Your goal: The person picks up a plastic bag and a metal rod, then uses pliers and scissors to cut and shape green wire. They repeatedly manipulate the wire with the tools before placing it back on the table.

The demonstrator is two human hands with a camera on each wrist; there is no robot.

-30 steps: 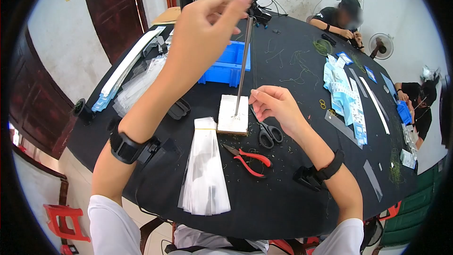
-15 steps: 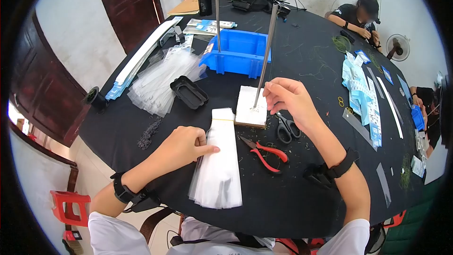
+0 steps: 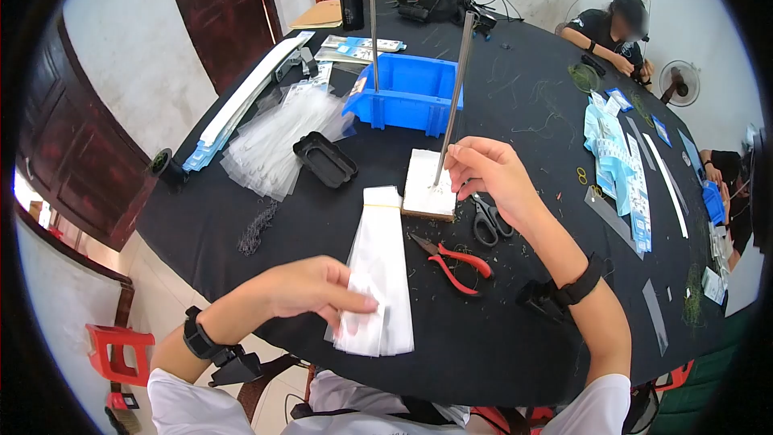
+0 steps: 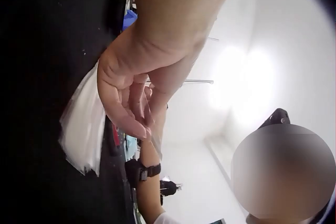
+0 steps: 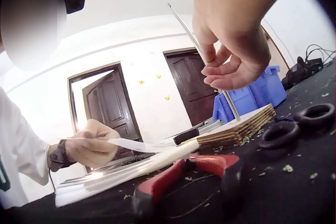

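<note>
My left hand point(image 3: 314, 294) pinches the end of a thin clear plastic sleeve point(image 5: 131, 145) between thumb and fingers, just over the near end of a fanned stack of sleeves point(image 3: 382, 258). A yellow band circles the stack's far end. My right hand point(image 3: 491, 173) has its curled fingertips at the lower part of an upright metal rod point(image 3: 457, 84), holding it a little above its base. This rod leans slightly and rises from a white-topped wooden block point(image 3: 427, 193), whose layered edge shows in the right wrist view.
Red-handled pliers point(image 3: 455, 264) and black scissors point(image 3: 487, 221) lie right of the block. Behind it stands a blue bin point(image 3: 403, 113); a black tray point(image 3: 326, 159) and more loose clear sleeves point(image 3: 282, 141) are at left. Blue-and-white packets point(image 3: 616, 153) lie at right. Two people sit across the table.
My left hand came down from the rod's top to the sleeve stack, then moved toward me, drawing up one sleeve. My right hand has stayed by the rod. The view shifted after the first frame.
</note>
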